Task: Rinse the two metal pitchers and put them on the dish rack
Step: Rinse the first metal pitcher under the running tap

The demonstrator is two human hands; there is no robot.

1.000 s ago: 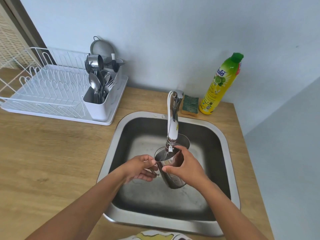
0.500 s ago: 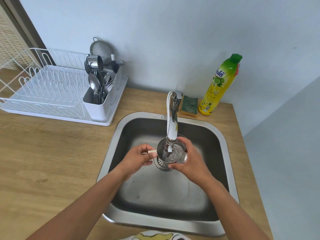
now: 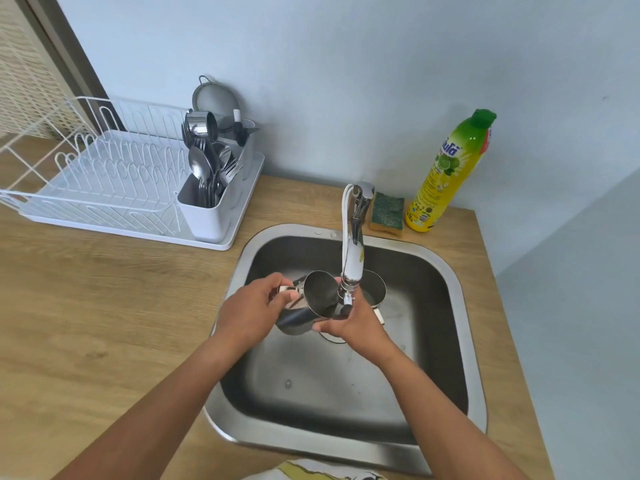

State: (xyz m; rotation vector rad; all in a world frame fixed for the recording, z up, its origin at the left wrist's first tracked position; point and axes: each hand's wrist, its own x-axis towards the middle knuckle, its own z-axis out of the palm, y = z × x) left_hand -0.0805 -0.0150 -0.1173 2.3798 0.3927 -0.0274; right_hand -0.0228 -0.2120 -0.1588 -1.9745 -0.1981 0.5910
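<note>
- Holds one metal pitcher (image 3: 304,308) above the middle of the sink (image 3: 294,443), tipped on its side, open mouth turned up toward the camera and just beside the faucet (image 3: 352,261) nozzle.
- Grips it from both sides: left hand (image 3: 254,315) on the left, right hand (image 3: 358,325) on the right, pitcher between them.
- Pinches the pitcher's handle with the left hand, fingers curled over it, wrist and forearm reaching in over the sink's left edge.
- Clasps the pitcher's rim end with the right hand, thumb under the body, fingers partly hidden behind the nozzle; forearm coming up from the sink's near right corner.
- Leaves the second pitcher (image 3: 375,289) upright on the sink floor, behind the faucet and just beyond the right hand, toward the far edge.
- Shows the white dish rack (image 3: 104,174) at the far left of the counter (image 3: 104,323), well apart from both pitchers, with a cutlery holder (image 3: 207,216) at its right end.
- Shows a sponge (image 3: 387,209) and a soap bottle (image 3: 446,171) at the counter's far edge, behind the sink.
</note>
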